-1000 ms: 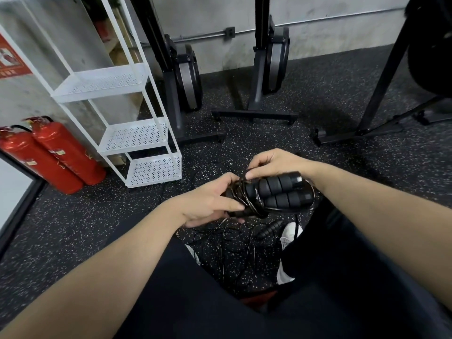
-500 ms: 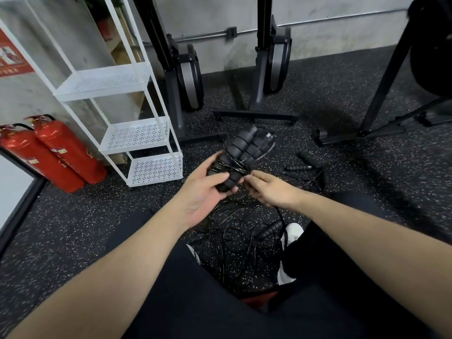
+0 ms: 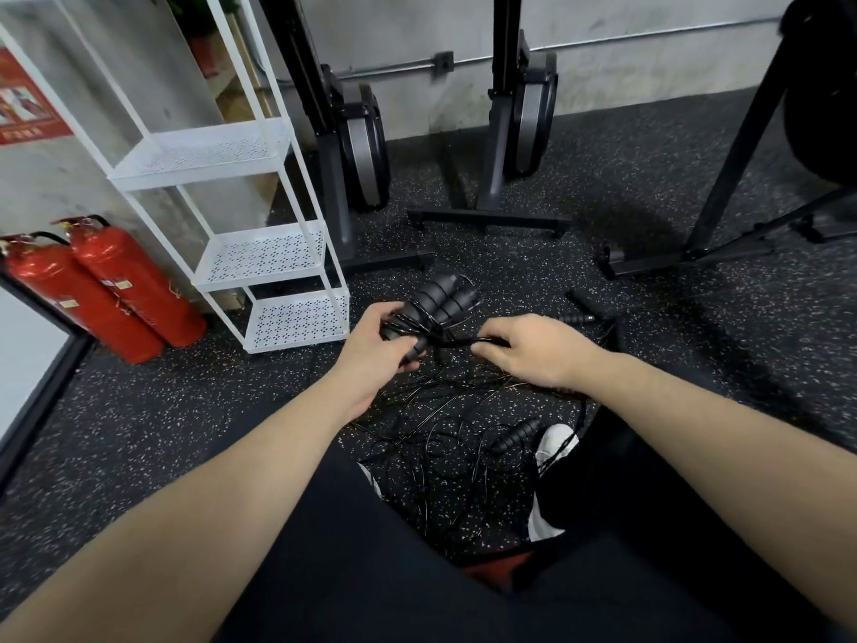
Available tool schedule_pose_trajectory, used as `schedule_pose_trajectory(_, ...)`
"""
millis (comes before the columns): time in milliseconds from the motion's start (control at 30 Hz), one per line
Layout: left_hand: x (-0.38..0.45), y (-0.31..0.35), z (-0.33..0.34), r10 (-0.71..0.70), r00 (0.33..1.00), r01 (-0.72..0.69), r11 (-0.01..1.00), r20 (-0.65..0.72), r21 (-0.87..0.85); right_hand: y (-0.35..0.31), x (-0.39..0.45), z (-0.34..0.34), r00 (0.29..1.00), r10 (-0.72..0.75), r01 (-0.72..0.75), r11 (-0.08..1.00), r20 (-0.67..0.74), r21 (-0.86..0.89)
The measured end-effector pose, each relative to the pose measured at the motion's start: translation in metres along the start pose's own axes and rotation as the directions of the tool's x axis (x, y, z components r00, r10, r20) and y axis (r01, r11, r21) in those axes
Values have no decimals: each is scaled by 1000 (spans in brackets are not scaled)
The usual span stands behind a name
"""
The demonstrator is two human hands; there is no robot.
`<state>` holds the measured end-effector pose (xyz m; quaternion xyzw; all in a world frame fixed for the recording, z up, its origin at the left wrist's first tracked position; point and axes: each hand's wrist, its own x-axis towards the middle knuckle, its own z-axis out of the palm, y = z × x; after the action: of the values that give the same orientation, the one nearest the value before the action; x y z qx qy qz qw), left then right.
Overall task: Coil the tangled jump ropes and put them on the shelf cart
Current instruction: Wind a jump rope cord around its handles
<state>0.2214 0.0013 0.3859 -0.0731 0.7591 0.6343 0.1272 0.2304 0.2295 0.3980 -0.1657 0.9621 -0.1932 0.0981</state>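
My left hand (image 3: 376, 342) grips a coiled black jump rope bundle (image 3: 436, 303), its two ribbed handles pointing up and away from me. My right hand (image 3: 524, 349) pinches the rope's cord end just right of the bundle. Below both hands a tangle of thin black ropes (image 3: 445, 438) lies on the speckled floor, with a loose handle (image 3: 512, 436) near my white shoe and another handle (image 3: 577, 315) farther right. The white three-tier shelf cart (image 3: 259, 257) stands to the left, its visible tiers bare.
Two red fire extinguishers (image 3: 106, 290) lean left of the cart. Two upright rowing machines (image 3: 361, 146) stand against the back wall. A black equipment stand (image 3: 686, 252) sits at right. My knees in dark trousers fill the bottom of the view.
My left hand has taken over the bundle and turned it so the handles point away. My right hand has left the handles, dropped beside the bundle and now pinches the cord.
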Motion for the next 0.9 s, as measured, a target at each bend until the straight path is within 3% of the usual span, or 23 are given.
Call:
schedule_pose_trajectory(167,0,-3,0,71,992,-109,909,109,402,1,0,-24,965,-41,45,999,258,-10)
schedule_pose_trajectory(300,-3,0,4,70,946,-257,756,316,602,2,-2,-39,977,-71,99,986,201,-135)
schedule_pose_trajectory(367,-6,4,8,31,912,-314,697,410,645,0,-1,-45,992,-87,100,985,94,-138)
schedule_pose_trajectory(467,-9,10,13,-43,862,-336,697,505,633,-5,3,-48,994,-103,105,990,24,-94)
schedule_pose_trajectory(600,-10,15,9,-48,768,-460,652,638,603,-2,5,-48,984,-155,134,967,82,219)
schedule_pose_trajectory(767,-18,15,4,-70,752,-333,817,655,470,5,6,-42,980,-193,136,840,55,525)
schedule_pose_trajectory(900,-27,19,2,-66,769,-118,963,636,242,13,13,-26,988,-135,20,582,73,813)
